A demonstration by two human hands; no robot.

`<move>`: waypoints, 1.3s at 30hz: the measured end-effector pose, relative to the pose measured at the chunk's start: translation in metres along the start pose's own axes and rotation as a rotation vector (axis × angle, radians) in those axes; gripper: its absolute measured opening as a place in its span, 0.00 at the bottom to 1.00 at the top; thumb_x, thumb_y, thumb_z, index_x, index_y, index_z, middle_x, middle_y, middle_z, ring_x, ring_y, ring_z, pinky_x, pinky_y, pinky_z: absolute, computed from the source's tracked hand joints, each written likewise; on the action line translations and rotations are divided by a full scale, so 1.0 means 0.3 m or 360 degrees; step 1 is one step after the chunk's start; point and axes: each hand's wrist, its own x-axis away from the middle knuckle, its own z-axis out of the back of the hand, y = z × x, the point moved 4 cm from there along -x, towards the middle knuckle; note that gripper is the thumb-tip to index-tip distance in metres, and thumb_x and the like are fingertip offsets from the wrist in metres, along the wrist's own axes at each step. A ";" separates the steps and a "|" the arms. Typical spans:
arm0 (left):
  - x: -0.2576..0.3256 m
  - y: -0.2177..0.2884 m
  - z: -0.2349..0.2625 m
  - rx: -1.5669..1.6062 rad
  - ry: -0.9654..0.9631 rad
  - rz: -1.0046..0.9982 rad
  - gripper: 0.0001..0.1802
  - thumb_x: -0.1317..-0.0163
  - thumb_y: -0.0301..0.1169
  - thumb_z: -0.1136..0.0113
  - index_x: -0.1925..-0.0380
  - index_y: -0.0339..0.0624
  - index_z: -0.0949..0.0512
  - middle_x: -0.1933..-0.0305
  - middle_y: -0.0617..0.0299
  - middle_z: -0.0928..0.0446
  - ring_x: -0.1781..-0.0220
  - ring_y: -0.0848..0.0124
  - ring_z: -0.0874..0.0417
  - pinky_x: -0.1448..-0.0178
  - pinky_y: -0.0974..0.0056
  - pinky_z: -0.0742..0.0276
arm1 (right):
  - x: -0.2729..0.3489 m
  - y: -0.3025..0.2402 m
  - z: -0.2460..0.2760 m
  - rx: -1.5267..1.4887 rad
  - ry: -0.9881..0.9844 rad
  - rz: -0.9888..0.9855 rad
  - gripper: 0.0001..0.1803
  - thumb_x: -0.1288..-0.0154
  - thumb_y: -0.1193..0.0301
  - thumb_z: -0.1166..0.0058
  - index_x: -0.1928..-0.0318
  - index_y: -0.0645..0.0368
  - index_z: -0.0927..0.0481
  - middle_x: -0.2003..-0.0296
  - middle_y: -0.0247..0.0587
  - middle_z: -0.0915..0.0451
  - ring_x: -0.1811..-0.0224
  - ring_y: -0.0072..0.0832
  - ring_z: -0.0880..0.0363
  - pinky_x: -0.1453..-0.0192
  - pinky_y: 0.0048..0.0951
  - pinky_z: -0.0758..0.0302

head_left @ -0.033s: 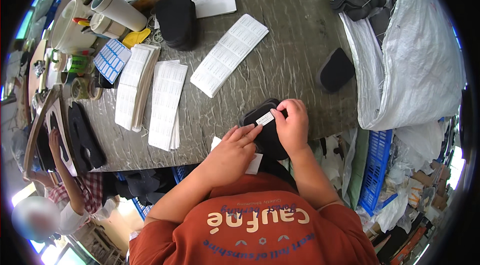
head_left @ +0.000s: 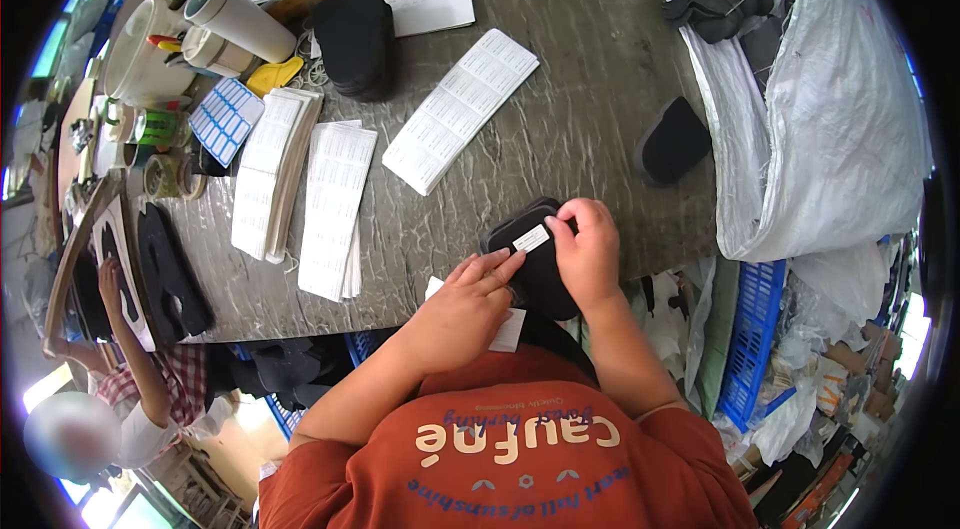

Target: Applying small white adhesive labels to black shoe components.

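At the table's near edge lies a small stack of black padded pieces with rounded ends (head_left: pixel 545 281). A small white printed label (head_left: pixel 531 238) is on the top piece. My right hand (head_left: pixel 588 254) pinches the label's right end between thumb and forefinger. My left hand (head_left: pixel 462 304) reaches in from the other side, its index fingertip at the label's left end. Parts of a white label sheet (head_left: pixel 509 331) stick out on both sides of my left hand, which is closed over it; its curled fingers are partly hidden.
Printed label sheets (head_left: pixel 460 111) and label stacks (head_left: pixel 335 199) lie left of centre. Beyond them is a black pad stack (head_left: pixel 353 41). Cups and tubs (head_left: pixel 238 19) crowd the far left. A white woven sack (head_left: pixel 825 129) and a loose black pad (head_left: pixel 674 141) are right. Another person (head_left: pixel 140 399) works at left.
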 end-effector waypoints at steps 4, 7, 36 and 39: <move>0.011 -0.020 -0.010 0.0005 0.0064 -0.0013 0.11 0.41 0.26 0.42 0.61 0.31 0.23 0.31 0.46 0.35 0.27 0.51 0.40 0.27 0.46 0.44 | -0.048 0.052 0.048 -0.0184 -0.0205 -0.0213 0.09 0.40 0.78 0.42 0.68 0.60 0.30 0.78 0.48 0.27 0.77 0.41 0.28 0.71 0.36 0.30; -0.005 -0.031 -0.015 -0.0016 -0.0010 0.0020 0.09 0.39 0.28 0.47 0.63 0.33 0.23 0.29 0.49 0.36 0.25 0.54 0.42 0.26 0.46 0.45 | -0.089 0.158 0.101 -0.0385 -0.0166 -0.0356 0.10 0.38 0.80 0.44 0.68 0.60 0.34 0.81 0.43 0.33 0.79 0.30 0.37 0.72 0.31 0.33; -0.004 -0.076 0.067 0.1058 0.0505 0.0491 0.05 0.36 0.25 0.42 0.69 0.33 0.23 0.58 0.56 0.18 0.59 0.71 0.22 0.53 0.65 0.27 | 0.104 -0.115 0.054 -0.0958 -0.0975 -0.0217 0.11 0.44 0.81 0.38 0.65 0.60 0.29 0.73 0.37 0.25 0.71 0.22 0.25 0.64 0.25 0.26; -0.005 -0.101 0.060 0.1257 0.0398 0.0653 0.09 0.33 0.29 0.41 0.69 0.34 0.21 0.69 0.68 0.22 0.68 0.83 0.27 0.66 0.73 0.30 | 0.107 -0.135 0.041 -0.0863 -0.0844 0.0004 0.12 0.44 0.81 0.38 0.64 0.59 0.28 0.75 0.38 0.24 0.72 0.26 0.23 0.66 0.27 0.26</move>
